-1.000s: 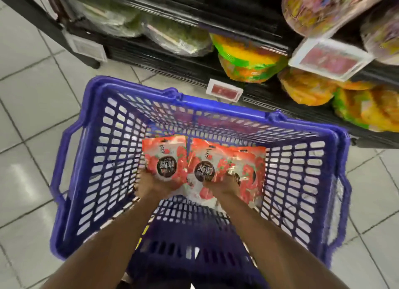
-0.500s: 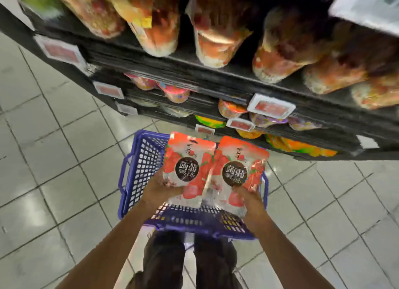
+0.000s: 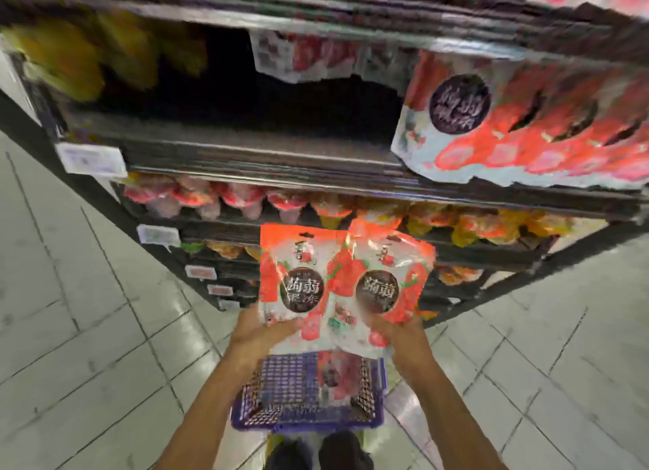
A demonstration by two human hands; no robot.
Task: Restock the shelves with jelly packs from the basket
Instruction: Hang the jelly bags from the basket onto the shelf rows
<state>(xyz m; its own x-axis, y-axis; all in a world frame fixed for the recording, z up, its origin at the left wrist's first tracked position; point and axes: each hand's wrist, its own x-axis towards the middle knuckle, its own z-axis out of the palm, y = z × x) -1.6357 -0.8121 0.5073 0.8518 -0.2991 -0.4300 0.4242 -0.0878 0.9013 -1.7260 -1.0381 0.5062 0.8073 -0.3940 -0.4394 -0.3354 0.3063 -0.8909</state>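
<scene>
My left hand [image 3: 258, 332] grips the bottom of a red-and-white jelly pack [image 3: 296, 276] with a dark round label. My right hand [image 3: 400, 332] grips a second, matching jelly pack [image 3: 384, 283] beside it, the two overlapping in the middle. Both are held up in front of the dark shelf unit, well above the blue basket [image 3: 281, 420] on the floor, where another red pack [image 3: 339, 374] lies. Matching jelly packs [image 3: 526, 125] stand on the upper shelf [image 3: 263, 153] at the right, with a dark gap to their left.
Yellow bags [image 3: 70, 55] fill the upper shelf's left end. Lower shelves hold rows of red and orange bagged goods [image 3: 246, 199]. White price tags [image 3: 91, 158] hang from the shelf edges. Grey tiled floor [image 3: 87, 311] spreads on both sides, and my feet stand behind the basket.
My hands have lifted the two packs out of the basket and raised them toward the shelves. The view has tilted up, so the basket now sits small and low.
</scene>
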